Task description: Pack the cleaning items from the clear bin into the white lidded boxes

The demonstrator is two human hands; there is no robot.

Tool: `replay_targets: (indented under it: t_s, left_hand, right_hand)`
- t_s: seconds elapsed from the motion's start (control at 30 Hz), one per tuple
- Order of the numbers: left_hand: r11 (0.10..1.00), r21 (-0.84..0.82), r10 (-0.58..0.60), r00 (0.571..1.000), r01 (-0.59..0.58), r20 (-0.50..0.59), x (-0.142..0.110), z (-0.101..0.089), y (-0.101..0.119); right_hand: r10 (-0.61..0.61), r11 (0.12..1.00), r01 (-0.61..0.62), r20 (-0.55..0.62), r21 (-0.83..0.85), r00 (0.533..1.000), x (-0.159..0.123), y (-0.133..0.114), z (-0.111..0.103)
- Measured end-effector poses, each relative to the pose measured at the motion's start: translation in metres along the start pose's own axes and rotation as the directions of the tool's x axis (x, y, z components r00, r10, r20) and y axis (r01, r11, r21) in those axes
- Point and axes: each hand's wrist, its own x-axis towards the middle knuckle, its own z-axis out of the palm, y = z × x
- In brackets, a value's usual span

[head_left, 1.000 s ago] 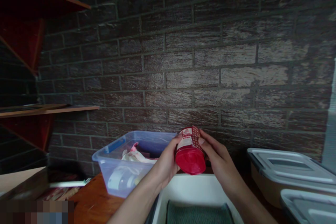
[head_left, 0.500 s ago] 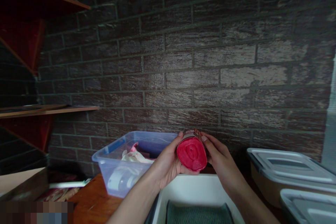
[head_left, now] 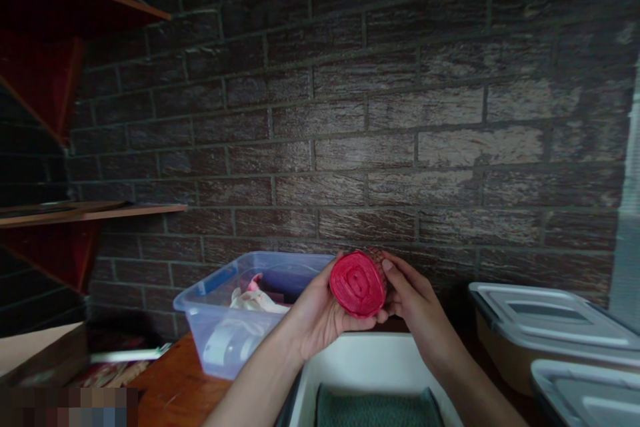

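I hold a red roll [head_left: 358,283] of thin plastic, wrapped in a printed label, between both hands above a white bin [head_left: 360,363]. Its round coiled end faces me. My left hand [head_left: 320,313] cups it from the left and below, fingers curled around it. My right hand [head_left: 413,303] grips its right side, fingertips on the label end. A folded grey-green cloth [head_left: 375,408] lies in the white bin below.
A clear blue-tinted tub [head_left: 240,310] with white and pink items stands at the left on a wooden tabletop [head_left: 170,387]. Two lidded grey containers [head_left: 545,323] sit at the right. Wooden shelves [head_left: 85,213] jut from the left. A dark brick wall [head_left: 350,113] fills the back.
The roll has been tipped so its coiled end now faces me instead of its labelled side. Both hands kept hold and shifted slightly left.
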Motion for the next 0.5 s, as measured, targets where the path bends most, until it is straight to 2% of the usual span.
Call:
replay_targets:
  t_s: [0.07, 0.13, 0.2, 0.27, 0.33, 0.43, 0.5]
  left_hand:
    - [1.000, -0.004, 0.018, 0.998, -0.019, -0.055, 0.000, 0.003, -0.001]
    - [0.997, -0.022, 0.071, 0.985, -0.075, -0.155, 0.001, 0.007, -0.003]
    - [0.991, -0.008, 0.129, 0.956, -0.136, -0.264, 0.000, 0.011, -0.004]
    - [0.984, 0.044, 0.177, 0.928, -0.172, -0.329, 0.000, 0.015, -0.005]
    - [0.973, 0.106, 0.227, 0.918, -0.203, -0.324, -0.002, 0.018, -0.004]
    - [0.945, 0.207, 0.304, 0.918, -0.255, -0.257, -0.006, 0.021, -0.003]
    - [0.913, 0.291, 0.360, 0.900, -0.286, -0.244, -0.008, 0.022, -0.003]
  right_hand:
    - [-0.008, 1.000, 0.008, 0.008, 0.011, 1.000, 0.000, 0.001, 0.000]
    - [-0.017, 0.999, 0.017, 0.015, 0.031, 1.000, 0.000, 0.002, 0.000]
    - [-0.033, 0.998, 0.033, 0.019, 0.045, 0.999, 0.000, 0.002, 0.001]
    - [-0.059, 0.997, 0.057, 0.035, 0.048, 0.998, 0.000, 0.000, 0.002]
    - [-0.089, 0.995, 0.086, 0.052, 0.054, 0.995, -0.001, -0.002, 0.002]
    - [-0.122, 0.990, 0.117, 0.073, 0.073, 0.990, -0.002, -0.003, 0.003]
    - [-0.136, 0.988, 0.130, 0.078, 0.078, 0.988, -0.002, -0.002, 0.002]
